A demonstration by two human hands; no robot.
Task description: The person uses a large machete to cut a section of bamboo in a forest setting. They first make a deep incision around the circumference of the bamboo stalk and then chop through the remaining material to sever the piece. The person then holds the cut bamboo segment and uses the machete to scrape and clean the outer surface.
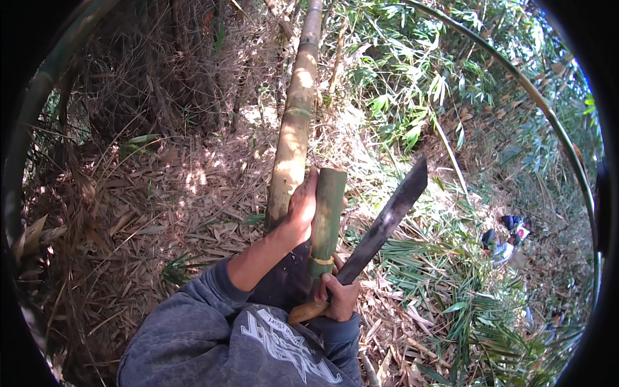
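A short green bamboo section (329,209) stands nearly upright in front of me, with a yellowish node ring close to its lower end. My left hand (303,205) is closed round its upper part from the left; most of those fingers are hidden behind it. My right hand (340,295) grips a machete (385,222) low down, by its wooden handle. The dark, broad blade slants up and away to the right, beside the bamboo. My right thumb lies against the bamboo's lower end.
A long, thick bamboo pole (295,129) runs away from me just behind my left hand. Dry leaves (187,200) cover the ground at left, cut green fronds (419,274) at right. A bent bamboo stem (541,103) arches over the right. Someone (503,245) is farther off at right.
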